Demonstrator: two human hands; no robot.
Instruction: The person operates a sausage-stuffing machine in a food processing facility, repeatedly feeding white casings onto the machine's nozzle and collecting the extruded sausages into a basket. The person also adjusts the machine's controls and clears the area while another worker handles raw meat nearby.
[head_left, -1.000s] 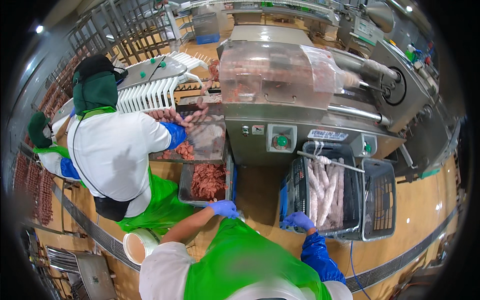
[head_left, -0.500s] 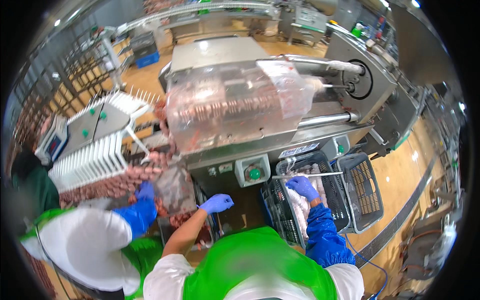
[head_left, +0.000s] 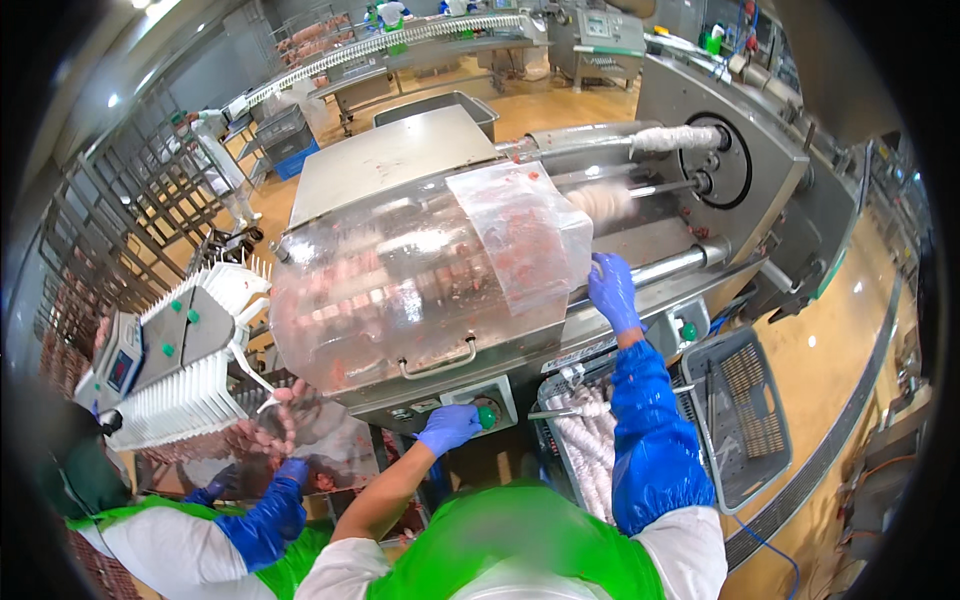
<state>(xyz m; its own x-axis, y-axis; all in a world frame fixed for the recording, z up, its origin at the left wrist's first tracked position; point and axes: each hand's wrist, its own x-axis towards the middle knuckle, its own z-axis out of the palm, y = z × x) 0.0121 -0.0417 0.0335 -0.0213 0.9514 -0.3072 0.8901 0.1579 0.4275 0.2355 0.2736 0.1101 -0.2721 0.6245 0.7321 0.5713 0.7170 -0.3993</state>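
Reading the view as a clock face, we have our left hand (head_left: 450, 428), in a violet glove, just past six o'clock. Its bent fingertips meet the side of a green button (head_left: 487, 417), which sits at six o'clock in a pale square housing on the front of the steel machine (head_left: 400, 150); whether they press it or merely rest there, we cannot tell.

Our right hand (head_left: 612, 290), gloved alike, is raised at three o'clock, with a blue sleeve (head_left: 655, 440) below it. It reaches the lower right edge of a plastic sheet (head_left: 520, 235) at one o'clock, which lies over the right end of the clear cover (head_left: 350, 310). The fingers are bent, but we cannot tell whether they pinch anything (the fingertips are too small to read).

The cover, smeared with reddish bits, spreads around nine o'clock and has a bent metal handle (head_left: 438, 362) along its lower edge. At two o'clock, right of the sheet, we find a pale roll (head_left: 600, 203), blurred, on a thin shaft.

At five o'clock, partly behind our right arm, a dark crate (head_left: 552, 470) holds whitish ruched lengths (head_left: 585, 440), with a metal rod (head_left: 548, 414) across its top. A second grey crate (head_left: 760, 450) stands beside it at four o'clock. At eight o'clock a co-worker (head_left: 180, 545) in blue sleeves bends near sausage links (head_left: 285, 425).
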